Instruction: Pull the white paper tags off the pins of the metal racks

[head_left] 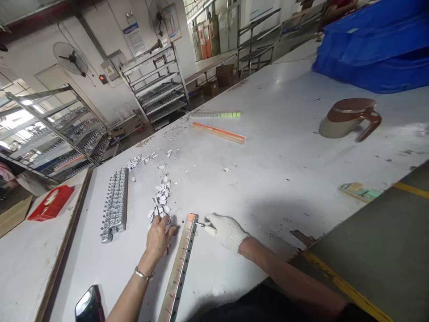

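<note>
My left hand (pixel 157 239), bare with a metal bracelet, reaches to the near end of a pile of small white slips (pixel 163 197). Its fingertips touch the slips, and the thumb stands apart from the fingers. In a white knitted glove, my right hand (pixel 226 230) pinches a small metal pin (pixel 200 224) beside the far end of a long bar (pixel 181 264). The bar has evenly spaced marks and holes, with an orange patch at its far end. Whether the pin touches the bar I cannot tell.
Left on the table stand rows of small grey metal parts (pixel 115 201). A phone (pixel 90 306) lies at the near left. Farther off are an orange-edged strip (pixel 219 133), a green-edged strip (pixel 216 114), a lidded brown mug (pixel 345 118) and blue plastic covering (pixel 372 49).
</note>
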Action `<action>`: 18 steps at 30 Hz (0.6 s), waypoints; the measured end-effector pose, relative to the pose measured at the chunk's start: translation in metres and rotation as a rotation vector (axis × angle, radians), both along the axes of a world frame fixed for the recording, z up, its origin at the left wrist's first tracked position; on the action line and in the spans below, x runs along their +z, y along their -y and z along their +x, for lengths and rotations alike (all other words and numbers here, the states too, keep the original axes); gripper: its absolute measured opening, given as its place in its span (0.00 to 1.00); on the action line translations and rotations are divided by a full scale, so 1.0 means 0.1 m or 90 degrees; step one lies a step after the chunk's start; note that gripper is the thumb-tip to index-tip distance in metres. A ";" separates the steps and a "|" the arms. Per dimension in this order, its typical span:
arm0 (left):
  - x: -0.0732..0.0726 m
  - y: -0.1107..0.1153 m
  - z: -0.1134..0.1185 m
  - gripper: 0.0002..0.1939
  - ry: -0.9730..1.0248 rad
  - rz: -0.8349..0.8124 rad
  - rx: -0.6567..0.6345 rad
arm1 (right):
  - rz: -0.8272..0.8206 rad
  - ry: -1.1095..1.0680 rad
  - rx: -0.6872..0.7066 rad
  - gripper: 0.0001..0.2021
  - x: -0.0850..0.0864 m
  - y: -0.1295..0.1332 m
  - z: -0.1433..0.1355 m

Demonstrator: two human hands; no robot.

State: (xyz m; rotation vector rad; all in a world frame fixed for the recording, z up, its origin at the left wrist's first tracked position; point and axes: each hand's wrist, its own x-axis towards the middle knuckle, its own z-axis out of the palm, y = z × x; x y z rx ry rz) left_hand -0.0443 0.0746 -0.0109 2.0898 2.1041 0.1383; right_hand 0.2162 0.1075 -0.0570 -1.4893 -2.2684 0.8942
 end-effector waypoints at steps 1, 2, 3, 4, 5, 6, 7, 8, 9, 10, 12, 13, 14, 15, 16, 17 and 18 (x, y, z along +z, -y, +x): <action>0.01 -0.04 -0.06 0.14 -0.043 -0.027 -0.009 | -0.013 -0.034 -0.015 0.14 -0.03 0.01 0.03; 0.00 -0.08 -0.10 0.11 -0.068 -0.057 -0.021 | -0.020 -0.052 -0.024 0.15 -0.05 0.02 0.05; -0.02 -0.11 -0.13 0.08 -0.075 -0.080 -0.030 | -0.023 -0.060 -0.029 0.15 -0.08 0.02 0.06; -0.05 -0.13 -0.15 0.07 -0.072 -0.089 -0.033 | -0.024 -0.061 -0.030 0.15 -0.11 0.02 0.06; -0.07 -0.14 -0.16 0.08 -0.066 -0.087 -0.030 | -0.025 -0.057 -0.028 0.15 -0.14 0.03 0.05; -0.09 -0.15 -0.18 0.09 -0.063 -0.079 -0.022 | -0.027 -0.055 -0.027 0.14 -0.16 0.03 0.05; -0.09 -0.14 -0.19 0.11 -0.061 -0.065 -0.011 | -0.027 -0.056 -0.026 0.14 -0.18 0.03 0.05; -0.08 -0.11 -0.19 0.13 -0.059 -0.047 0.003 | -0.023 -0.061 -0.029 0.14 -0.19 0.03 0.04; -0.06 -0.07 -0.19 0.14 -0.062 -0.027 0.019 | -0.016 -0.066 -0.035 0.14 -0.19 0.04 0.03; -0.02 -0.02 -0.18 0.16 -0.058 0.001 0.035 | -0.004 -0.072 -0.043 0.15 -0.18 0.06 0.01; 0.07 0.13 -0.08 0.15 0.013 0.095 0.052 | 0.027 -0.096 -0.055 0.17 -0.14 0.14 -0.06; 0.11 0.22 0.01 0.14 0.091 0.144 0.054 | 0.043 -0.118 -0.048 0.18 -0.12 0.20 -0.11; 0.14 0.31 0.12 0.12 0.200 0.185 0.059 | 0.057 -0.149 -0.029 0.20 -0.11 0.27 -0.15; 0.16 0.40 0.24 0.11 0.330 0.204 0.064 | 0.068 -0.182 -0.004 0.22 -0.11 0.34 -0.19; 0.17 0.48 0.37 0.10 0.468 0.178 0.081 | 0.075 -0.212 0.020 0.22 -0.13 0.41 -0.23; 0.17 0.55 0.49 0.10 0.599 0.137 0.107 | 0.081 -0.231 0.046 0.22 -0.17 0.47 -0.26; 0.17 0.62 0.59 0.11 0.698 0.090 0.124 | 0.088 -0.237 0.062 0.20 -0.23 0.51 -0.29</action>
